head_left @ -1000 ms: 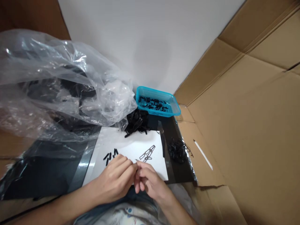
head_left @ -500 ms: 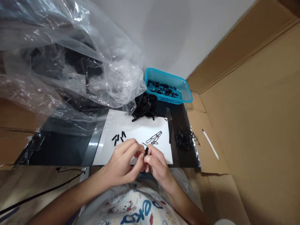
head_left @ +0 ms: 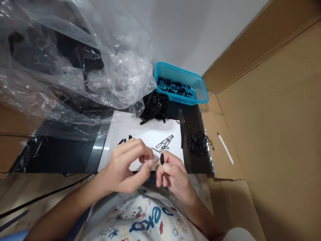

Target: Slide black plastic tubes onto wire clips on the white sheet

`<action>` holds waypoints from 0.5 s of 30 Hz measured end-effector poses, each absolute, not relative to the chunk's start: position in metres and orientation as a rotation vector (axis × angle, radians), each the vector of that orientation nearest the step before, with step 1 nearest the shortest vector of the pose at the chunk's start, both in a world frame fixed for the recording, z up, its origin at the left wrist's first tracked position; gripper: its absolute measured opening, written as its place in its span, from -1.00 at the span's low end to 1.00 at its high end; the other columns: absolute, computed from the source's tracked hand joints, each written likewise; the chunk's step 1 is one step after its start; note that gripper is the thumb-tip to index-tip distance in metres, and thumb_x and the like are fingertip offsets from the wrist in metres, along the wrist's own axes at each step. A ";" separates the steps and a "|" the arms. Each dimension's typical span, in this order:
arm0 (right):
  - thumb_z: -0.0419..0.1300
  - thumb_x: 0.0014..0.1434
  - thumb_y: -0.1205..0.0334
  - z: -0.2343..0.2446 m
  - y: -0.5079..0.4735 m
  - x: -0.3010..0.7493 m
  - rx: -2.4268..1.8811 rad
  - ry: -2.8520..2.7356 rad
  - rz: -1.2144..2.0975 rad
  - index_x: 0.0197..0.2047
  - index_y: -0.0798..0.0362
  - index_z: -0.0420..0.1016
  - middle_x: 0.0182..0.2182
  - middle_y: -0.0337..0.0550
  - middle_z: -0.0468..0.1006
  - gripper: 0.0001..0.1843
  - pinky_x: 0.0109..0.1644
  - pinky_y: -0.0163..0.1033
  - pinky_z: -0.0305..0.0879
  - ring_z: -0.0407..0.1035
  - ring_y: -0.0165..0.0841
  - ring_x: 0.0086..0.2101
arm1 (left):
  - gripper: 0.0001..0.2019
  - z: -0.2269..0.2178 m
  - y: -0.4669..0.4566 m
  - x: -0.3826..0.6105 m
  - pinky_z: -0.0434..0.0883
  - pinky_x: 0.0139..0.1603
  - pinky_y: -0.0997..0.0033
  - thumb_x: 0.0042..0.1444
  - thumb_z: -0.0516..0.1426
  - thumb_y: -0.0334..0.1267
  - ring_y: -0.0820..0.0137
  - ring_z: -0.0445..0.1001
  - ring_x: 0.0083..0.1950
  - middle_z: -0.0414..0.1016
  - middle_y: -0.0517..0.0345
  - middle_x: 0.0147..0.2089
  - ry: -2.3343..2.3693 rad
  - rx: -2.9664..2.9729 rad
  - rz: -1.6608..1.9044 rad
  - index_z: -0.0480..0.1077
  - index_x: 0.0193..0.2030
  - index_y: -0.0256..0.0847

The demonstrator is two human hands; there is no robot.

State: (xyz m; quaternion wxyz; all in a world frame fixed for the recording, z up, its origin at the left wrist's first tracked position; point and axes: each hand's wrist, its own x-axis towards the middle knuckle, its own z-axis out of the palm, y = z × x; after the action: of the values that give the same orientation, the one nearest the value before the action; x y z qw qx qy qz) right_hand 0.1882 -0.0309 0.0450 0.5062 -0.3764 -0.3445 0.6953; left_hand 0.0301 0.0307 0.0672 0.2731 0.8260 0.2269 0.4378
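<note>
My right hand pinches a small black piece between thumb and fingers, above the near edge of a white sheet. To its left, my left hand hovers with thumb and index finger apart and nothing visible between them. Just beyond the hands, thin black open frames lie on the sheet. Several short black pieces rest on the left of the sheet, partly hidden behind my left hand. At the sheet's far edge is a heap of black strips.
A blue basket with black bits stands at the back. Clear plastic bulges over the back left. Right of the sheet are a long dark item and a black tangle. A white pen-like stick lies on cardboard.
My left hand has come away from the black piece and moved left, its fingers parting. My right hand keeps the piece, now tilted more upright. The view has shifted slightly.
</note>
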 end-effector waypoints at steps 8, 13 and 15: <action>0.16 -0.04 0.06 0.047 -0.033 0.189 -1.025 -0.832 1.754 -0.54 0.01 0.16 -0.75 -0.34 0.30 -0.72 -0.68 -0.41 -0.02 0.14 -0.52 -0.75 | -0.92 0.074 0.029 0.033 0.25 -0.41 0.39 0.10 0.11 -0.43 0.45 0.25 -0.45 0.29 0.22 -0.46 0.545 2.394 1.191 0.34 -0.25 -0.24; 0.15 -0.03 0.14 0.040 -0.033 0.190 -0.931 -0.809 1.813 -0.51 0.04 0.20 -0.75 -0.34 0.32 -0.79 -0.67 -0.45 -0.02 0.20 -0.52 -0.73 | -0.92 0.077 0.033 0.032 0.22 -0.42 0.38 0.12 0.10 -0.48 0.44 0.23 -0.45 0.31 0.19 -0.45 0.457 2.413 1.113 0.32 -0.26 -0.26; 0.14 -0.05 0.16 0.037 -0.031 0.189 -0.872 -0.786 1.860 -0.50 0.06 0.23 -0.73 -0.31 0.37 -0.82 -0.70 -0.45 -0.07 0.16 -0.53 -0.75 | -0.91 0.077 0.035 0.030 0.22 -0.41 0.36 0.12 0.09 -0.49 0.43 0.23 -0.44 0.32 0.17 -0.44 0.408 2.442 1.062 0.32 -0.25 -0.27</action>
State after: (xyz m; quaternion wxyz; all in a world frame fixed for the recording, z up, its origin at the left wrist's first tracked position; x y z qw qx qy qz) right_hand 0.1886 -0.0308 0.0374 0.4539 -0.3531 -0.3183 0.7536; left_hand 0.0295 0.0354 0.0775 0.2218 0.8839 0.1477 0.3844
